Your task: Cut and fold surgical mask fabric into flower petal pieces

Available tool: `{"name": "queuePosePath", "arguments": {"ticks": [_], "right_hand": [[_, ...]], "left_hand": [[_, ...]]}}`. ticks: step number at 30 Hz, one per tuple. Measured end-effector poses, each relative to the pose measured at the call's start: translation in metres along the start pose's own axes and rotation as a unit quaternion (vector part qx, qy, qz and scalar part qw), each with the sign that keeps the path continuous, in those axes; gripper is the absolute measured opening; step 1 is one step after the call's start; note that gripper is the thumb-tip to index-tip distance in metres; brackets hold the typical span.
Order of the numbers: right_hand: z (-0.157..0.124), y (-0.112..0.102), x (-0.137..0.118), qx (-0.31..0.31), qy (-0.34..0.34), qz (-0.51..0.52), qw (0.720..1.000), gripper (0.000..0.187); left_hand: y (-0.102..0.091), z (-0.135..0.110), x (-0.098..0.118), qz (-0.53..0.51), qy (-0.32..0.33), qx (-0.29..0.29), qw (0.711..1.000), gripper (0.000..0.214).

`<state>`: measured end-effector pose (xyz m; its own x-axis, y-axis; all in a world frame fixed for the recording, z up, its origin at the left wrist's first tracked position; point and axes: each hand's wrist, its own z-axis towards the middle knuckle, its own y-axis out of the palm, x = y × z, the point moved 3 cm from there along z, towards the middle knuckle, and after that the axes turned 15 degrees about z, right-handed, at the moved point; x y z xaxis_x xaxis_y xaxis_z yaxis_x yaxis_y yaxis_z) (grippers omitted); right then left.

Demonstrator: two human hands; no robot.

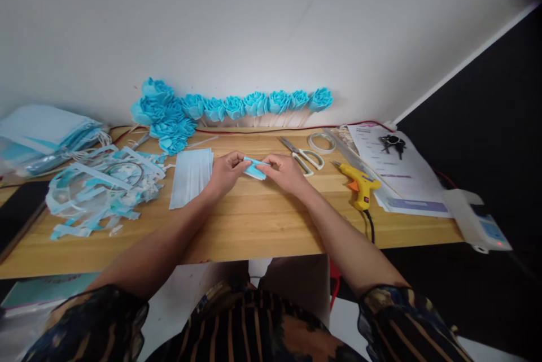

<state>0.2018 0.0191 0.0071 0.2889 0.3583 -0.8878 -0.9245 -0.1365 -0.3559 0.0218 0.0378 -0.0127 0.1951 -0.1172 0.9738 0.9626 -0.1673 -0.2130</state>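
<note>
A small folded piece of blue face-mask fabric is held between my two hands above the wooden table. My left hand pinches its left end, thumb on top. On the other end, my right hand grips it with the thumb pressed down. Fingers below the fabric are partly hidden. Just left of my left hand lies a flat stack of pale blue pleated mask sheets. Scissors with white handles rest beyond my right hand.
Blue fabric flowers on sticks lean along the wall. Cut scraps and bagged masks lie left, near a dark phone-like slab. Right are a tape roll, yellow glue gun, papers, keys and a power strip.
</note>
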Motion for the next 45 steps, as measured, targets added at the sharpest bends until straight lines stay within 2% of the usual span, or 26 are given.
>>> {"name": "queuePosePath", "arguments": {"ticks": [5,12,15,17,19,23,26,30,32,35,39,45], "right_hand": [[-0.001,-0.001,-0.003,-0.033,-0.005,-0.007,0.999,0.030],[-0.003,-0.002,0.003,-0.080,0.001,-0.044,0.996,0.039],[-0.001,-0.004,0.009,-0.064,0.003,-0.038,0.997,0.036],[0.002,-0.005,0.011,-0.028,-0.001,0.012,1.000,0.028],[0.005,-0.006,0.012,0.013,0.005,0.071,0.997,0.028],[0.011,-0.004,0.007,-0.005,0.050,0.090,0.995,0.024],[0.012,-0.004,0.000,-0.004,0.081,0.127,0.989,0.024],[0.000,-0.003,-0.005,0.066,0.118,0.231,0.964,0.034],[-0.010,0.003,-0.004,0.110,0.139,0.295,0.939,0.039],[-0.021,0.017,0.000,0.140,0.163,0.385,0.898,0.042],[-0.024,0.031,0.007,0.158,0.181,0.456,0.857,0.037],[-0.017,0.039,0.013,0.174,0.183,0.477,0.842,0.035]], "left_hand": [[-0.001,0.002,0.000,0.045,0.013,0.005,0.999,0.029],[0.004,0.007,-0.019,0.092,0.012,0.008,0.996,0.025],[0.008,0.007,-0.022,0.107,0.022,-0.001,0.994,0.021],[0.008,0.008,-0.021,0.119,0.025,0.001,0.993,0.019],[0.006,0.008,-0.019,0.121,0.025,0.006,0.992,0.016],[0.005,0.008,-0.015,0.081,0.004,0.001,0.997,0.015],[0.007,0.008,-0.012,-0.019,-0.015,-0.027,0.999,0.028],[0.012,0.003,-0.001,-0.166,-0.045,-0.112,0.979,0.052],[0.015,-0.001,0.005,-0.177,-0.067,-0.157,0.969,0.059],[0.017,-0.005,0.009,-0.163,-0.077,-0.191,0.965,0.066],[0.019,-0.004,0.001,-0.142,-0.084,-0.191,0.968,0.072],[0.017,-0.001,-0.005,-0.136,-0.062,-0.150,0.977,0.062]]}}
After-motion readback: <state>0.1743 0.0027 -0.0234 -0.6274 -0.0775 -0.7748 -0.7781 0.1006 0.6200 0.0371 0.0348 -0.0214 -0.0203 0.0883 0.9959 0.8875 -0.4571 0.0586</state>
